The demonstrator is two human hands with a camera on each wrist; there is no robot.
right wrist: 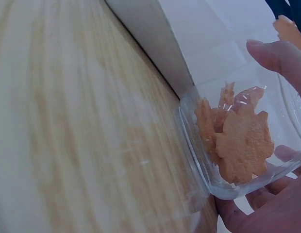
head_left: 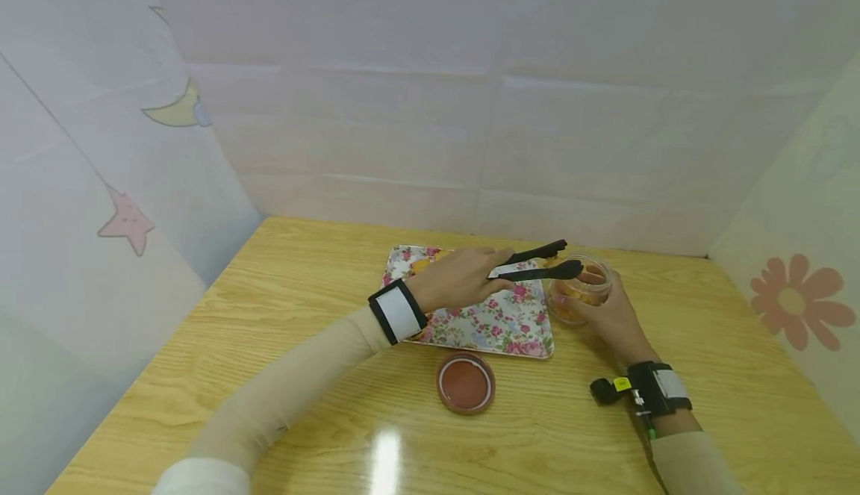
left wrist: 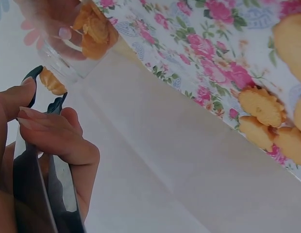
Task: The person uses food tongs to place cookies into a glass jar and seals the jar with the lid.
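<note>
Left hand (head_left: 460,280) reached forward, fingers (left wrist: 53,131) curled in a pinch, right hand (head_left: 608,316) cupped, both forearms sleeved

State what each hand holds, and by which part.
The left hand grips black tongs by their handle end. The right hand holds the clear cookie jar around its side wall.

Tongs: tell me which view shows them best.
The head view: the whole tongs show, gripped by the left hand, tips over the jar. The left wrist view shows only handles and tips close up; the right wrist view catches a dark corner at most.
</note>
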